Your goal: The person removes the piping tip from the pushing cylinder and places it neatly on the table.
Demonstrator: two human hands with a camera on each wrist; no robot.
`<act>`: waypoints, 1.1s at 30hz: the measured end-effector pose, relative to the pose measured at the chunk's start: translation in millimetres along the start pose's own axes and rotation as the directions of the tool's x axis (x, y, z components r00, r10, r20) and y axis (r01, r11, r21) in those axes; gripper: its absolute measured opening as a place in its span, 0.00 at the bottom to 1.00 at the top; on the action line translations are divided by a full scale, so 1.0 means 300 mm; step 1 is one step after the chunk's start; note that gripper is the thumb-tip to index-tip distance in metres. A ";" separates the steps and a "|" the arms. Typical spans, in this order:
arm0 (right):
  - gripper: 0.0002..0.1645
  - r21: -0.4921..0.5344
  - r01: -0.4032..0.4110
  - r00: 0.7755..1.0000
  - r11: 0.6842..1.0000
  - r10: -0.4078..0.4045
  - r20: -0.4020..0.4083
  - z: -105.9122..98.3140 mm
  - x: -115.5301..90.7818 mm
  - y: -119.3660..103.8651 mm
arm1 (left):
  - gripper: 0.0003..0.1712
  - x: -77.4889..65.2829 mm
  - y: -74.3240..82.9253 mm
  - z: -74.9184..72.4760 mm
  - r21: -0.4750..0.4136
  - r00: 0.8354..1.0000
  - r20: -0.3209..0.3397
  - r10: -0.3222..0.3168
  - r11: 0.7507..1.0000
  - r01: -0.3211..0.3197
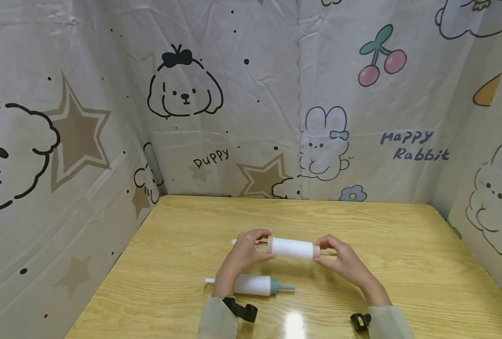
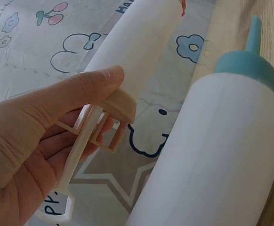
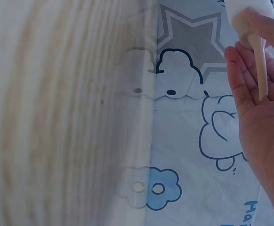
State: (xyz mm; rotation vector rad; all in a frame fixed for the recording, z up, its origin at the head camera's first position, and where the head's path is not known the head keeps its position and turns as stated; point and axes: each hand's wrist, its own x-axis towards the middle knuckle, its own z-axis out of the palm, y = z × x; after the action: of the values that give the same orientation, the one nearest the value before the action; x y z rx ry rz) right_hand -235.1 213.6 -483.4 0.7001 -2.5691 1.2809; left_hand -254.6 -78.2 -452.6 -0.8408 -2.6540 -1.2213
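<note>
Both hands hold a white syringe-like tube [image 1: 292, 248] with beige ends, level above the table. My left hand [image 1: 243, 255] grips its left end by the beige cap [image 2: 120, 106], thumb on top. A thin rod with a ring handle [image 2: 70, 209] sticks out past that palm. At the other end, my right hand [image 1: 345, 260] pinches the beige cap, and a slim beige nozzle [image 3: 260, 70] runs across the palm. Nearer to me lies a second white tube [image 1: 254, 285] with a teal cap and narrow teal nozzle [image 1: 285, 287], partly hidden behind the left wrist.
The wood-grain table [image 1: 382, 235] carries both tubes. A printed cloth [image 1: 251, 108] with cartoon animals and stars hangs along its back and both sides. Black wrist cameras [image 1: 245, 312] sit on both wrists.
</note>
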 end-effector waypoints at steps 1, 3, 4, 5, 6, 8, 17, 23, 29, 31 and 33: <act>0.19 -0.007 0.012 1.000 1.000 -0.012 -0.004 0.000 0.000 0.000 | 0.30 0.001 -0.001 0.001 -0.004 1.000 0.000 0.005 1.000 -0.005; 0.21 -0.031 0.025 1.000 0.999 -0.025 -0.009 -0.001 -0.001 -0.003 | 0.29 0.002 -0.002 0.003 -0.012 1.000 -0.001 0.016 1.000 -0.016; 0.23 -0.040 0.025 1.000 0.999 -0.025 -0.009 0.000 -0.001 -0.005 | 0.29 0.001 -0.003 0.003 -0.016 1.000 -0.001 0.022 1.000 -0.022; 0.26 -0.047 0.018 1.000 0.999 -0.019 -0.007 -0.001 -0.001 -0.008 | 0.29 0.001 -0.004 0.002 -0.018 1.000 -0.001 0.028 0.999 -0.028; 0.29 -0.046 0.003 1.000 0.999 -0.003 -0.004 -0.001 -0.002 -0.011 | 0.29 0.000 -0.004 0.002 -0.025 1.000 0.000 0.029 0.999 -0.029; 0.32 -0.029 -0.043 0.999 0.999 0.044 0.002 -0.002 -0.004 -0.015 | 0.29 -0.002 -0.005 0.001 -0.028 1.000 0.001 0.030 0.999 -0.030; 0.15 0.063 -0.220 0.975 0.974 0.217 0.051 -0.010 -0.002 -0.006 | 0.30 -0.011 -0.006 -0.005 -0.001 1.000 -0.005 0.012 1.000 -0.012; 0.18 0.119 -0.241 0.967 0.963 0.227 0.116 -0.013 -0.001 -0.004 | 0.30 -0.012 -0.003 -0.005 -0.002 1.000 0.010 -0.003 1.000 0.003; 0.14 0.120 -0.260 0.963 0.958 0.247 0.111 -0.015 -0.001 -0.008 | 0.30 -0.014 -0.002 -0.006 -0.022 1.000 0.014 -0.005 1.000 0.005; 0.14 0.123 -0.252 0.965 0.960 0.239 0.106 -0.014 -0.002 -0.010 | 0.30 -0.014 -0.002 -0.007 -0.027 1.000 0.016 -0.005 1.000 0.005; 0.15 0.128 -0.238 0.969 0.963 0.227 0.097 -0.014 -0.004 -0.013 | 0.30 -0.014 -0.002 -0.007 -0.033 1.000 0.017 -0.004 0.999 0.005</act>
State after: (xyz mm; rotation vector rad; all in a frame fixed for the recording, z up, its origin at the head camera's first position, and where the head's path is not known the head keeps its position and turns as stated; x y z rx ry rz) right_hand -232.4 215.1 -478.6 0.4935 -2.7143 1.5451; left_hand -251.7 -82.1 -452.9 -0.8542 -2.6573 -1.2679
